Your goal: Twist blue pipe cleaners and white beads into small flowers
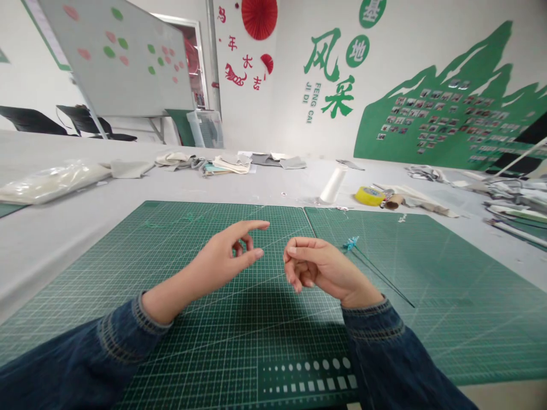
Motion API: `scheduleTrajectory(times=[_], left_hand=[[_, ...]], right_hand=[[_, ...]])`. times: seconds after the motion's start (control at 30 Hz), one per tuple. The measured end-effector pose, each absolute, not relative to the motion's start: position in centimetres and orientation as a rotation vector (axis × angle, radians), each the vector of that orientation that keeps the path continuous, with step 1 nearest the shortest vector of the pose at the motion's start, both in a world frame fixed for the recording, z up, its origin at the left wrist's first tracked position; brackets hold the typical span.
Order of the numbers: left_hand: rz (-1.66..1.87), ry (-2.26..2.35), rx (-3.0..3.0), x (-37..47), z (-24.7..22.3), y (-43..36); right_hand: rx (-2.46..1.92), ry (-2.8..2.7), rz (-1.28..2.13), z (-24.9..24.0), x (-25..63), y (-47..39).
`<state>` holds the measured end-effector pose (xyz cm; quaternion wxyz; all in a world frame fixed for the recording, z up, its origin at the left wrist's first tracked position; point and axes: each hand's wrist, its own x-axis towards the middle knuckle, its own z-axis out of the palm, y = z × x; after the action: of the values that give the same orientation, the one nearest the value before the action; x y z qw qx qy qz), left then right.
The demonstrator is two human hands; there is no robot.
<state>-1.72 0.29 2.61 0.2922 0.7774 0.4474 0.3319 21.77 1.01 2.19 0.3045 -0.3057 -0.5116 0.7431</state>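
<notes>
My left hand (222, 254) hovers over the green cutting mat (205, 341), its thumb and index finger apart and nothing between them. To its right is my right hand (318, 265), raised over the mat with fingers curled and the thumb against the index finger. Whether something tiny is pinched there is too small to tell. The hands do not touch each other. Beyond my right hand, a blue beaded flower (351, 244) on thin dark green stems lies on the right-hand mat (461, 285).
Behind the mats stand a white thread cone (333, 185), a yellow tape roll (370, 196) and a cardboard tube (394, 201). Fabric scraps (231, 164) lie along the table (106, 196). A plastic-wrapped bundle (55, 181) is at the left. Green thread bits (194, 218) lie on the mat.
</notes>
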Motion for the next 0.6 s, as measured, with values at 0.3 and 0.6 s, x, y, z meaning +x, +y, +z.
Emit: scheduleTrajectory(times=[0.3, 0.6], left_hand=[[0.651, 1.042, 1.841, 0.1, 1.4, -0.2], [0.778, 1.202, 1.886, -2.3, 2.0, 1.0]], right_hand=[[-0.991, -1.510, 1.944, 1.6, 20.5, 0.7], [-0.991, -1.567, 1.729, 2.4, 21.8, 0.8]])
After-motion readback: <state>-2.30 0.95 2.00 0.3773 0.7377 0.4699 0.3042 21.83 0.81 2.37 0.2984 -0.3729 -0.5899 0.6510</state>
